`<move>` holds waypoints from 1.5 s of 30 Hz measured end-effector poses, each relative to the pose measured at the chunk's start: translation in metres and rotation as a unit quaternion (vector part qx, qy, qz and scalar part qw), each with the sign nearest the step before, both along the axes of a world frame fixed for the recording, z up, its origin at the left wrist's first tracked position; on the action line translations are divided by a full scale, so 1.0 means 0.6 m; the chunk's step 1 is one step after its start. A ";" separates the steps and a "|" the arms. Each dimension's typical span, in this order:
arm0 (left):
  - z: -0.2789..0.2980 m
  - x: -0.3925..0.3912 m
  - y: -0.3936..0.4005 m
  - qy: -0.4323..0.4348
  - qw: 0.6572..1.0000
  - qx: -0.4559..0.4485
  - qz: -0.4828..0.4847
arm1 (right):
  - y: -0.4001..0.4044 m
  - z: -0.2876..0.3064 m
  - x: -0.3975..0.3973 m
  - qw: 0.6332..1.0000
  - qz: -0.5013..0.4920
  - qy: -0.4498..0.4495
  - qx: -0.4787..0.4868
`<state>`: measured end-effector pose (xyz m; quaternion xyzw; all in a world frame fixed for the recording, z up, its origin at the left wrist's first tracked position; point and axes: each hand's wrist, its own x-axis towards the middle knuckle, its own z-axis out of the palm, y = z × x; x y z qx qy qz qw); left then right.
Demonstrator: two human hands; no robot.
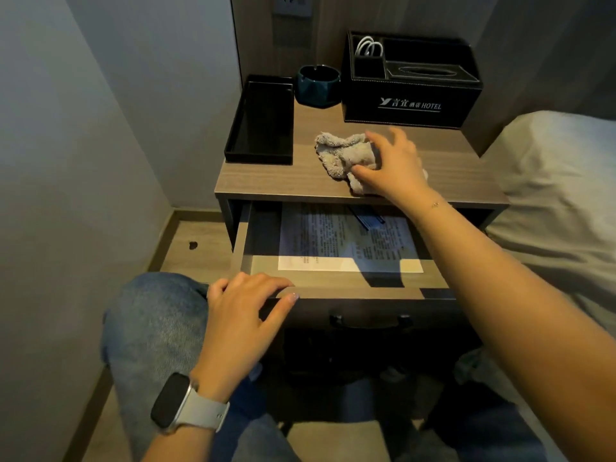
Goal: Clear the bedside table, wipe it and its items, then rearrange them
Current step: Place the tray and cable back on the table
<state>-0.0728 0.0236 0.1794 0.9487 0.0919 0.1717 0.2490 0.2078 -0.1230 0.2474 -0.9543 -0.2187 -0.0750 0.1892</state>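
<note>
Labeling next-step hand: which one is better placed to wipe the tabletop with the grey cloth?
Right. The right hand already rests on the crumpled grey terry cloth on the wooden bedside tabletop; the left hand rests on the open drawer's front edge.

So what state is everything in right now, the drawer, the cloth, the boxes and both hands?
Drawer: pulled open, printed sheets lying inside.
Cloth: crumpled on the tabletop, under the right hand.
Right hand: fingers spread, touching the cloth.
Left hand: fingers straight, resting on the drawer's front edge.
Tray: upright, nothing visible in it.
Ashtray: upright by the tray.
Organiser box: upright, white cable in one compartment.
</note>
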 end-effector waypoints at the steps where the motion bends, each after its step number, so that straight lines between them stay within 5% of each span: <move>1: -0.001 -0.004 -0.002 0.000 1.000 -0.002 0.001 | 0.006 -0.006 0.011 1.000 0.000 0.013 -0.004; 4: -0.002 -0.009 -0.004 0.004 1.000 -0.004 0.002 | 0.008 0.005 0.001 0.998 0.036 -0.032 0.042; 8: -0.002 -0.006 -0.001 0.017 1.000 0.000 -0.001 | -0.032 0.051 -0.070 0.961 0.209 -0.077 0.165; 11: 0.000 -0.006 -0.002 0.021 1.000 0.009 0.000 | -0.061 0.053 -0.125 0.951 0.229 0.052 0.201; 13: 0.000 -0.007 -0.003 0.021 1.000 0.011 0.000 | -0.072 0.022 -0.139 0.956 0.209 0.184 0.091; 15: 0.000 -0.006 -0.003 0.012 1.000 0.001 0.001 | -0.084 -0.016 -0.151 0.960 0.176 0.192 -0.107; 16: 0.000 -0.007 -0.002 0.001 1.000 -0.010 0.000 | -0.091 -0.028 -0.161 0.963 0.160 0.175 -0.124; 20: 0.010 -0.030 -0.010 -0.081 0.991 -0.108 0.002 | -0.138 -0.030 -0.262 0.964 0.136 0.111 0.199; 23: 0.011 -0.056 -0.042 -0.110 0.975 -0.190 0.011 | -0.176 -0.052 -0.350 0.929 0.044 0.088 0.356; 26: -0.024 -0.066 -0.089 -0.054 0.940 -0.331 0.058 | -0.201 -0.129 -0.394 0.860 -0.139 0.180 0.458; 29: -0.069 -0.052 -0.114 0.012 0.850 -0.511 0.128 | -0.216 -0.192 -0.391 0.797 -0.228 0.251 0.501; 33: -0.089 -0.013 -0.118 -0.017 0.776 -0.604 0.181 | -0.210 -0.212 -0.351 0.780 -0.211 0.269 0.524; 45: -0.098 0.215 -0.052 -0.040 0.770 -0.608 0.191 | -0.112 -0.229 -0.133 0.747 -0.215 0.239 0.581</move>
